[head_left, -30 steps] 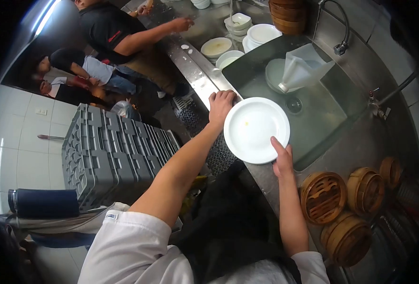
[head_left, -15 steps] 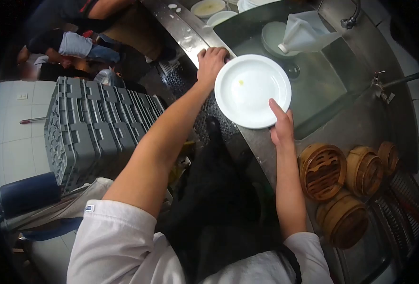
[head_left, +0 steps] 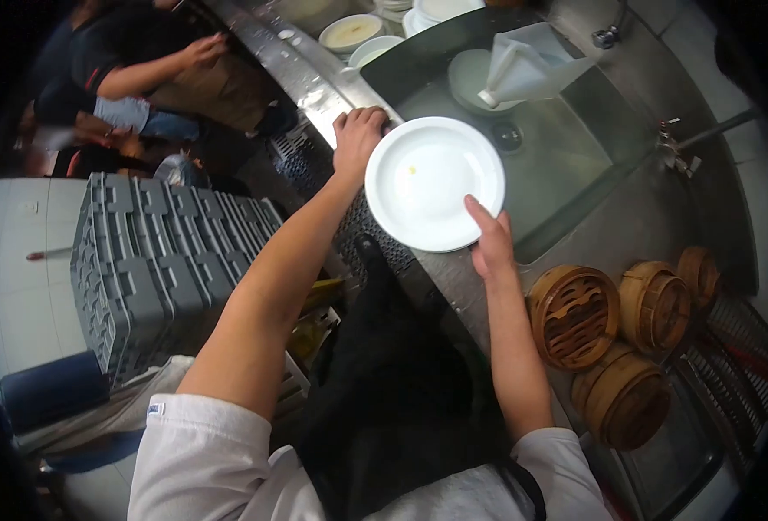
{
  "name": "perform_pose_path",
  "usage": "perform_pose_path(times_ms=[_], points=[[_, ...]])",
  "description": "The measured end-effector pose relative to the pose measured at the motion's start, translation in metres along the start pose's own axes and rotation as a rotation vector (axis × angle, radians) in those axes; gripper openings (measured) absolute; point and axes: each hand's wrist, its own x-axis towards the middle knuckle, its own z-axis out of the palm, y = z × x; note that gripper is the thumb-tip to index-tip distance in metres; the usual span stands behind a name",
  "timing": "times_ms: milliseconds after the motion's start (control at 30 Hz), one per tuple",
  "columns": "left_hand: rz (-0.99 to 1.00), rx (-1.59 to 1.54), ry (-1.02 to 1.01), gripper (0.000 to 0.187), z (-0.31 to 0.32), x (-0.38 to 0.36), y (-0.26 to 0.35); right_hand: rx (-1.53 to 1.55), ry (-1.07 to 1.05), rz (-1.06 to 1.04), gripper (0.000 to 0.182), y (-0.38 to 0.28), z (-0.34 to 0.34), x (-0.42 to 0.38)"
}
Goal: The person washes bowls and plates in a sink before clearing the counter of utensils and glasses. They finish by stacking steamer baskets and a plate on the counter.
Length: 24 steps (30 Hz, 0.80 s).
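A round white plate [head_left: 432,178] with a small yellow spot on it is held over the sink's front edge. My right hand [head_left: 493,243] grips its near right rim, thumb on top and fingers underneath. Just left of the plate, my left hand [head_left: 360,143] rests at the metal counter edge with its fingers curled. A dark bit shows by those fingertips, too hidden to name. Behind the plate, the metal sink [head_left: 566,174] holds cloudy water, a bowl [head_left: 472,80] and a translucent plastic jug [head_left: 536,68] lying tilted.
Bamboo steamers [head_left: 575,317] stand on the counter at right, beside dark slatted racks [head_left: 727,373]. Bowls [head_left: 352,33] and stacked white dishes sit at the back. Grey crates [head_left: 167,260] are piled at left. Another person [head_left: 154,74] stands at upper left. A tap [head_left: 679,148] juts over the sink.
The whole view has shifted, so the sink, plate and hands appear further left. My grip on the plate looks the same. The other person's forearm and hand now show at upper left.
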Motion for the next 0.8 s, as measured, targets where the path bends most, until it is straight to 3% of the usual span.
perform_pose_path(times_ms=[367,500,600,800], points=[[0.011,-0.005,-0.011,0.032,-0.001,-0.001,0.001,0.006,0.072,0.018,0.040,0.010,-0.006,0.005],[-0.009,-0.027,-0.058,0.027,-0.008,0.001,0.005,0.005,-0.029,0.029,0.050,0.002,-0.006,0.002],[0.011,-0.007,-0.048,0.030,-0.006,0.001,0.005,0.006,0.014,0.052,0.054,0.015,-0.014,0.007],[0.050,-0.027,-0.055,0.031,-0.008,0.002,0.007,-0.008,-0.013,0.051,0.053,0.022,-0.017,0.011]])
